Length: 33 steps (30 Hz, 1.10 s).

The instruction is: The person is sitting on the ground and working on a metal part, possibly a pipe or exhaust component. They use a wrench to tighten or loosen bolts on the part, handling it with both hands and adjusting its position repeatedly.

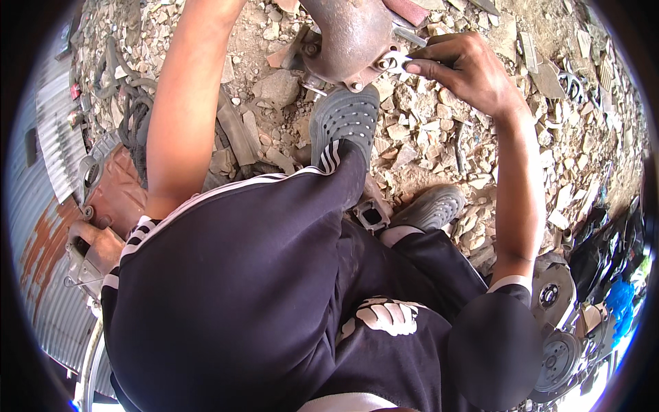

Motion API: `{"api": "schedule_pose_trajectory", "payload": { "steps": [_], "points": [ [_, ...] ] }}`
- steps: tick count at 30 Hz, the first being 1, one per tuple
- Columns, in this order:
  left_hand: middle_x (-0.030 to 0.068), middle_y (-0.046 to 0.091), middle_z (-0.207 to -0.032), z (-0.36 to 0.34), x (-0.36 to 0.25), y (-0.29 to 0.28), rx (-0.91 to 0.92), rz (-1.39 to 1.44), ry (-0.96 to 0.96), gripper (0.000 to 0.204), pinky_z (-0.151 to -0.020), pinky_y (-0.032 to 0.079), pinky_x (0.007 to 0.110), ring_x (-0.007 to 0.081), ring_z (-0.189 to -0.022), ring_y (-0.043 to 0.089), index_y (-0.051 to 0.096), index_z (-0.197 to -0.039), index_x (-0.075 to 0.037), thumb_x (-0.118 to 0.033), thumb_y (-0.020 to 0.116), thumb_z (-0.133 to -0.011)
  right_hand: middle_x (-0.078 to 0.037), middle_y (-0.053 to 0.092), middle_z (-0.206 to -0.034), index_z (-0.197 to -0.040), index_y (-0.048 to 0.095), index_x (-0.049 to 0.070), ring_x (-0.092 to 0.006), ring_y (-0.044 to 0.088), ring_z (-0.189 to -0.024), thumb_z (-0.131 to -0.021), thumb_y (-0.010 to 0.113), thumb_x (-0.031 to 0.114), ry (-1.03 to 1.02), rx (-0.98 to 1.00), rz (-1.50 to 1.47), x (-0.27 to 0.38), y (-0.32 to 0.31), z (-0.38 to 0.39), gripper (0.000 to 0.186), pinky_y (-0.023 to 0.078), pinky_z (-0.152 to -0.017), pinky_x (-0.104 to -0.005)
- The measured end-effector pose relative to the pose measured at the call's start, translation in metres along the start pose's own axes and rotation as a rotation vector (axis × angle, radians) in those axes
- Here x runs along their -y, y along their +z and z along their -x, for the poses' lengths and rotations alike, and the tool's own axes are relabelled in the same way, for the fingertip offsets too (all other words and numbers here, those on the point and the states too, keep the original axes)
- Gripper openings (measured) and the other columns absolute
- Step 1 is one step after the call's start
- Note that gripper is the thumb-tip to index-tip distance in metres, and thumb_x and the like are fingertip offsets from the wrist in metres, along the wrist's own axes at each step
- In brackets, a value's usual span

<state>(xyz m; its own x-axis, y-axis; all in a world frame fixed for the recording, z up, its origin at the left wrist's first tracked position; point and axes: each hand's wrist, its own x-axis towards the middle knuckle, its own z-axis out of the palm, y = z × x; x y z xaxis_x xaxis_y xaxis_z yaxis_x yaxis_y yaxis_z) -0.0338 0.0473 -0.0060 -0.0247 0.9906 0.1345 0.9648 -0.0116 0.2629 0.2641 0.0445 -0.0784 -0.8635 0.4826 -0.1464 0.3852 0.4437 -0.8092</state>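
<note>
A rusty, curved metal pipe casting (353, 38) with a bolted flange stands in front of me, just ahead of my left shoe. At the right side of its flange, my right hand (470, 72) pinches a small silver wrench (396, 62) between thumb and fingers. The wrench's head sits at a bolt (383, 64) on the flange; whether it fully surrounds the bolt I cannot tell. My left forearm (189, 103) reaches past the upper edge of the picture, so my left hand is out of sight.
Broken stone and rubble (419, 137) cover the ground. My grey clogs (343, 117) stand among it, with a square-ended metal part (371, 215) between them. Rusty machine parts (117, 185) and corrugated sheet (58, 275) lie left; metal parts (552, 295) and black plastic (607, 254) lie right.
</note>
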Motion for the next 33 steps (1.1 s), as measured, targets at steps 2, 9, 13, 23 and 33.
{"api": "schedule_pose_trajectory", "payload": {
  "steps": [2,9,13,23,33],
  "points": [
    [0.0298,0.066,-0.085,0.001,-0.002,0.000,0.008,-0.009,-0.030,0.042,-0.076,0.050,0.054,0.0483,-0.085,0.066,0.069,-0.084,0.001,-0.037,0.052,-0.091,-0.013,0.074,-0.077,-0.100,0.081,0.005,-0.0262,0.071,-0.069,-0.093,0.076,0.036,0.064,0.083,0.008,0.011,-0.006,-0.003,0.032,0.055,-0.068,-0.0389],
    [0.0287,0.065,-0.081,0.002,0.007,0.006,-0.103,-0.007,0.059,0.042,-0.075,0.048,0.054,0.0483,-0.084,0.064,0.067,-0.081,0.001,-0.037,0.052,-0.092,-0.016,0.073,-0.083,-0.096,0.079,0.002,-0.0337,0.070,-0.075,-0.092,0.076,0.031,-0.044,-0.116,-0.067,0.010,0.013,0.015,0.030,0.055,-0.071,-0.0420],
    [0.0279,0.065,-0.081,-0.004,-0.008,-0.002,0.045,0.000,-0.004,0.042,-0.074,0.048,0.053,0.0478,-0.084,0.064,0.066,-0.080,0.001,-0.036,0.052,-0.093,-0.015,0.078,-0.089,-0.101,0.081,0.004,-0.0277,0.075,-0.083,-0.090,0.079,0.029,0.052,0.088,-0.130,0.004,-0.007,-0.008,0.027,0.058,-0.076,-0.0374],
    [0.0269,0.064,-0.078,-0.002,-0.007,-0.003,0.004,-0.001,0.036,0.040,-0.071,0.047,0.051,0.0468,-0.081,0.065,0.067,-0.078,0.000,-0.034,0.054,-0.094,-0.012,0.074,-0.072,-0.099,0.081,0.005,-0.0230,0.073,-0.069,-0.094,0.074,0.040,0.349,0.024,-0.224,0.026,0.019,0.018,0.036,0.056,-0.069,-0.0384],
    [0.0265,0.066,-0.077,-0.012,-0.014,0.021,-0.212,0.047,-0.202,0.041,-0.073,0.050,0.051,0.0456,-0.081,0.066,0.072,-0.082,-0.001,-0.036,0.056,-0.096,0.003,0.048,-0.076,-0.099,0.064,0.004,-0.0061,0.040,-0.051,-0.112,0.049,0.034,0.698,-0.389,-1.809,0.097,0.118,0.039,0.036,0.031,-0.046,-0.0235]
  ]
}}
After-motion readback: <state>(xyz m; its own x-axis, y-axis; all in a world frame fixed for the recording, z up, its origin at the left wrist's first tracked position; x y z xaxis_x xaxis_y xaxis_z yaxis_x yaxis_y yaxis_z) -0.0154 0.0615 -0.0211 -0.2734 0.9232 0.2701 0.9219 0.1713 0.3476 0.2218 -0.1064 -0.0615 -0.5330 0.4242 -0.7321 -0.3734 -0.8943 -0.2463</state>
